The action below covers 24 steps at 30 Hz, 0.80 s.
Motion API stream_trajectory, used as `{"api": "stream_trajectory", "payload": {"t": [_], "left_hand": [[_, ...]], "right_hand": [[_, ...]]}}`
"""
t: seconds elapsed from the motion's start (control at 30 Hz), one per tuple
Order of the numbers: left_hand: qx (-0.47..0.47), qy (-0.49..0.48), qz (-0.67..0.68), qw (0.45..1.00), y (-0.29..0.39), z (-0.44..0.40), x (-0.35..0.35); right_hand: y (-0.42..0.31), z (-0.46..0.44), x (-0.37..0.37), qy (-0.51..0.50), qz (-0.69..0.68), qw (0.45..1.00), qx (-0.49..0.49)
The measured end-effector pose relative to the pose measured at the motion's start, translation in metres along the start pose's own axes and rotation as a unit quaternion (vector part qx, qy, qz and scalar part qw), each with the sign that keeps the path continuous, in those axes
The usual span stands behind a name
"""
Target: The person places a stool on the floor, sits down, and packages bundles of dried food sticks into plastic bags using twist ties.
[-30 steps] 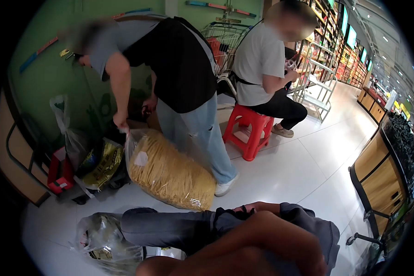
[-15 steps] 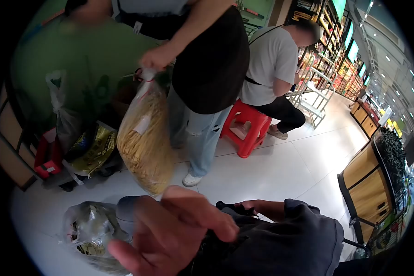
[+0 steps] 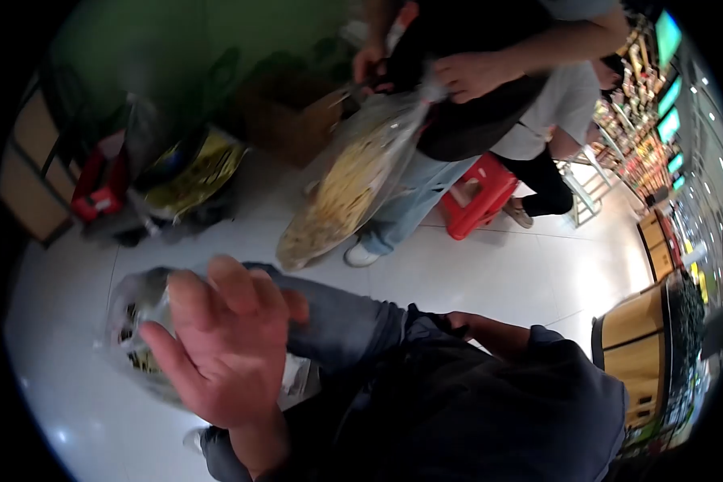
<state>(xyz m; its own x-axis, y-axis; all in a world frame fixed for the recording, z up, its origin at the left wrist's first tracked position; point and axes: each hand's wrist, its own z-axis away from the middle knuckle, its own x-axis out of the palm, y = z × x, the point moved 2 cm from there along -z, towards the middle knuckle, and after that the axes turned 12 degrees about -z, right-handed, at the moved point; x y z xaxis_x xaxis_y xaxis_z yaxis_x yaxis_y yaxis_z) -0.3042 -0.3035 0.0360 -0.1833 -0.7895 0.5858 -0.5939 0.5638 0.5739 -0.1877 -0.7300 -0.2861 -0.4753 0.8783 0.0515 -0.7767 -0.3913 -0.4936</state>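
My left hand (image 3: 225, 353) is raised in the lower left, palm towards me, fingers apart and slightly bent, holding nothing. Behind it, a clear plastic bag (image 3: 140, 365) with printed packs inside rests on the floor. My right hand (image 3: 458, 324) is low beside my lap, against dark cloth; its fingers are too dark to make out. In front of me, a standing person in a black apron (image 3: 486, 96) grips the neck of a tall clear bag of yellowish, stick-like food (image 3: 349, 181), which hangs tilted above the floor.
A person in a white shirt (image 3: 558, 112) sits on a red stool (image 3: 479, 197). By the green wall are a cardboard box (image 3: 289, 120), a red box (image 3: 100, 189) and a yellow-black bag (image 3: 197, 173). Wooden display counters (image 3: 635, 345) stand at the right.
My left hand has come up and its palm now shows. The standing person has lifted the bag of yellowish food upright and moved right in view. My view has shifted.
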Motion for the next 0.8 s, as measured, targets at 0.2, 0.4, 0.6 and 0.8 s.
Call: {"api": "stream_trajectory", "payload": {"t": [0.2,0.4,0.6,0.8], "left_hand": [[0.112,0.061,0.049,0.991,0.037,0.002,-0.038],[0.150,0.085,0.059,0.983,0.050,0.003,-0.062],[0.158,0.088,0.032,0.983,0.052,0.006,-0.081],[0.175,0.143,-0.039,0.973,0.062,0.013,-0.104]], "right_hand": [[-0.002,-0.001,-0.001,0.029,0.049,0.998,0.019],[0.004,-0.003,-0.010,0.062,0.113,0.991,0.019],[0.008,-0.010,-0.036,0.122,0.269,0.955,-0.028],[-0.022,0.026,-0.006,0.027,0.168,0.984,-0.050]]}}
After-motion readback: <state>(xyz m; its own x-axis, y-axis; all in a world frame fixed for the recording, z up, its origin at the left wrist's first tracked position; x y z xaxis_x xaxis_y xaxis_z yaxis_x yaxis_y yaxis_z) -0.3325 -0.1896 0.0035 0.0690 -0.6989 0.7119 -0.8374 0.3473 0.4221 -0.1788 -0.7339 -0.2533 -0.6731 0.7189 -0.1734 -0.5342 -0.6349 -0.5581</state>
